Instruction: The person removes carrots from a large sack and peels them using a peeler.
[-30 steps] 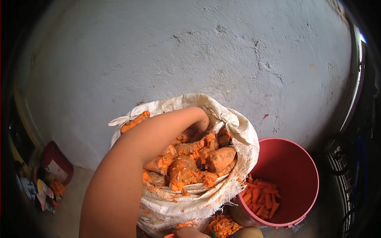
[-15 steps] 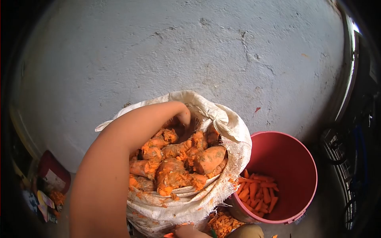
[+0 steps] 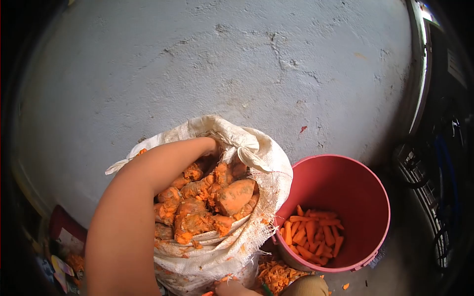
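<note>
My left arm reaches from the lower left into a white woven sack (image 3: 212, 264). Only the wrist end of my left hand (image 3: 210, 145) shows at the sack's far rim; its fingers are hidden inside. The sack holds several thick, dirt-flecked orange root vegetables (image 3: 237, 196), with shredded orange bits stuck to them. My right hand (image 3: 231, 288) is low at the bottom edge, in front of the sack, partly cut off. Its fingers look curled, with a small orange piece (image 3: 208, 293) beside them; what they hold is unclear.
A red bucket (image 3: 363, 197) with peeled carrots (image 3: 311, 234) stands right of the sack. Orange peelings (image 3: 279, 276) lie between them, near my knee (image 3: 306, 286). A rough grey wall (image 3: 197, 64) rises behind. A dark rack (image 3: 422, 192) stands at the right.
The view has shifted, so the sack and bucket appear further left. My left arm stays inside the sack. My right hand shows slightly more of itself at the bottom edge.
</note>
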`<state>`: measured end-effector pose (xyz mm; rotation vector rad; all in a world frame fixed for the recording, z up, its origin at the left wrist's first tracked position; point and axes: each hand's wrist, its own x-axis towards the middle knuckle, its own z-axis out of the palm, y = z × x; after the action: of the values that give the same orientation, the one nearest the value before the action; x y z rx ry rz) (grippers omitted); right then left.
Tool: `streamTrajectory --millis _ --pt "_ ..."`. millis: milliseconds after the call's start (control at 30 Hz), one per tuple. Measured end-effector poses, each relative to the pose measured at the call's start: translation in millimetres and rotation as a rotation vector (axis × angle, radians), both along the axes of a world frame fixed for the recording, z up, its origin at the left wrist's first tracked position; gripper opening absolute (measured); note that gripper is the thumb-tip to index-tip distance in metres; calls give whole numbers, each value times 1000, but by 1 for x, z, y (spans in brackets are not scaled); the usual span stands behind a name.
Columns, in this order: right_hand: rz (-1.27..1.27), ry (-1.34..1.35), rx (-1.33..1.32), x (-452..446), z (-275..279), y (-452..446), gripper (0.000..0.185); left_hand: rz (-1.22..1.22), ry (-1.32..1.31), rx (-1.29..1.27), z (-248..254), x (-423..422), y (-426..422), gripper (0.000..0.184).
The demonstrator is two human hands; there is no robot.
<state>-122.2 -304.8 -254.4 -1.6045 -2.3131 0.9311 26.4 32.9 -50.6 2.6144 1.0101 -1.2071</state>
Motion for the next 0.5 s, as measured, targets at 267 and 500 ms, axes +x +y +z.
streamTrajectory --millis 267,500 --pt "0 55 73 -12 -37 -1 20 546 -672 -56 25 -41 6 23" --pt "158 9 -9 4 -18 -16 26 446 -1287 -181 92 -119 -52 29"
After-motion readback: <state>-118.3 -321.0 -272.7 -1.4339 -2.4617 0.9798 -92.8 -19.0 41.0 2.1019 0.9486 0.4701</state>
